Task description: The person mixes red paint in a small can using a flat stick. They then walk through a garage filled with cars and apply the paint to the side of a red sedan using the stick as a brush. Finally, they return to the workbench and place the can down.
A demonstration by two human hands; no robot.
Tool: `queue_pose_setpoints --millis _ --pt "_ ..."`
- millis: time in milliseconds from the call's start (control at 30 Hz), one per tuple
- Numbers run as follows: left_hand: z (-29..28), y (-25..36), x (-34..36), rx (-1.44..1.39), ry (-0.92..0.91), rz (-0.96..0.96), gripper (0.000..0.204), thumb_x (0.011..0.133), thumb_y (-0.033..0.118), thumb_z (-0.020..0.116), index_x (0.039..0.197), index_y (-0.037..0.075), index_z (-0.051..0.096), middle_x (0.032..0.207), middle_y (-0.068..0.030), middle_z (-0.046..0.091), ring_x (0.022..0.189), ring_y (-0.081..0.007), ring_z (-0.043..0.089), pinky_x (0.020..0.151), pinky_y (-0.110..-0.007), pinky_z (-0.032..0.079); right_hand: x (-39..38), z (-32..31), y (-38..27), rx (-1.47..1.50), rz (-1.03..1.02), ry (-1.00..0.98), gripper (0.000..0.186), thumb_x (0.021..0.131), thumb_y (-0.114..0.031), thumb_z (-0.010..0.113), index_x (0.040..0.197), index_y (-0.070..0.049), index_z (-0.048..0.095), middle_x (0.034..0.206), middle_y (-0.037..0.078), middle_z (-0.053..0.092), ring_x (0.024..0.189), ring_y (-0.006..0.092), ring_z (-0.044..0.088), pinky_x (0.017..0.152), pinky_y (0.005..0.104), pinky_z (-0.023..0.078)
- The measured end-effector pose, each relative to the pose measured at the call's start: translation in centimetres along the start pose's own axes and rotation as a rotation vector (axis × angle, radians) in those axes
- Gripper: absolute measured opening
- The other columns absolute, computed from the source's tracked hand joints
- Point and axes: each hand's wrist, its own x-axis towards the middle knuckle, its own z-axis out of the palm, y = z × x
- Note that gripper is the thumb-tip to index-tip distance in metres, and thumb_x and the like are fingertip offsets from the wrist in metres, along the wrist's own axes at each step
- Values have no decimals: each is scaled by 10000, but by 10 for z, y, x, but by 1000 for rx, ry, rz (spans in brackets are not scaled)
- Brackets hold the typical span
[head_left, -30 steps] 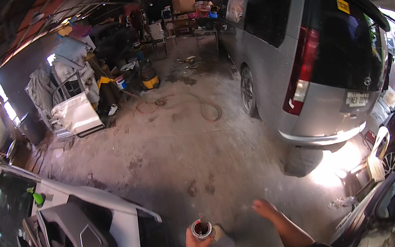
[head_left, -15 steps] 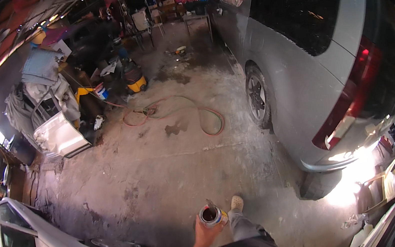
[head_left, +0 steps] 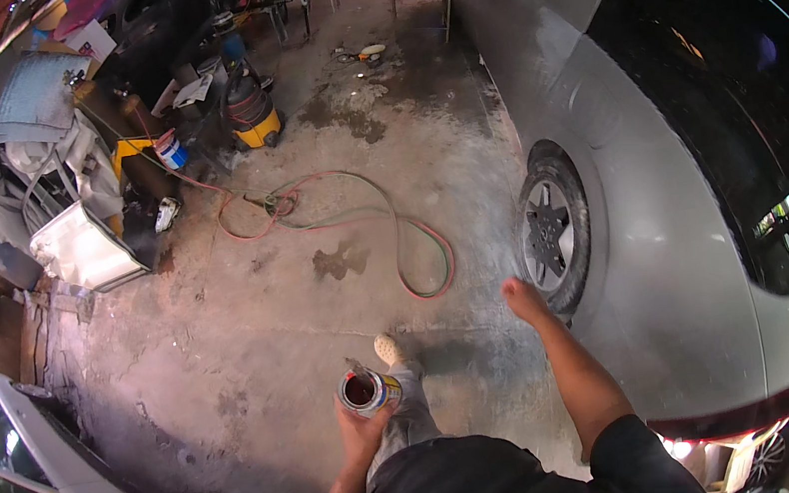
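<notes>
My left hand (head_left: 363,426) grips an opened tin can (head_left: 385,394) with a partly blue and yellow label, held upright in front of my body. Dark reddish-brown contents (head_left: 359,389) show inside it. A thin dark piece stands at the far rim; its kind is too small to make out. Out to the right, my right hand (head_left: 525,300) is loosely closed, with nothing visible in it. It appears in front of the rear wheel (head_left: 554,229) of a grey van (head_left: 652,210); whether it touches the tyre I cannot tell, though it looks apart.
A red and green hose (head_left: 400,246) lies looped on the concrete floor ahead. At the left stand a yellow-and-black vacuum (head_left: 253,115), a small bucket (head_left: 170,151), gas cylinders (head_left: 98,112) and a white panel (head_left: 82,248). A silver car (head_left: 96,490) borders the lower left.
I have moved forward, nearer the hose and alongside the van. The can has shifted left and up in view, still in my left hand. My right arm has come into view.
</notes>
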Motion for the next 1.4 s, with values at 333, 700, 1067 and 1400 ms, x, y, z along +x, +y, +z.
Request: queue_pose_setpoints --millis 333,700,1067,1400 --pt "62 29 450 -70 -130 -68 784 817 98 945 1437 0 475 1343 -127 647 1241 -214 652 1093 -394 517 104 62 198 -483 114 -408 415 1049 -407 602 1017 -6 707 1024 237 741 1018 427 719 906 527 560" --pt "173 46 894 19 -90 -7 590 839 38 893 1338 -23 583 1259 -124 712 1162 -203 698 1036 -372 550 331 73 170 -406 503 -1101 308 935 -264 672 1166 -76 752 1063 205 775 1071 412 729 937 538 569" --pt "273 80 1259 79 14 -102 587 818 31 903 1320 -16 603 1229 -115 723 1137 -201 708 1009 -375 561 1217 27 57 -269 104 -303 306 1048 -314 574 1092 -32 684 1088 263 738 1043 468 699 894 573 538" --pt "266 31 1656 124 40 -24 764 764 43 951 1395 3 521 1290 -123 679 1198 -217 675 1054 -390 548 1612 120 -41 -89 -11 -304 335 1070 -355 555 1137 -40 649 1095 216 715 1046 410 685 900 489 540"
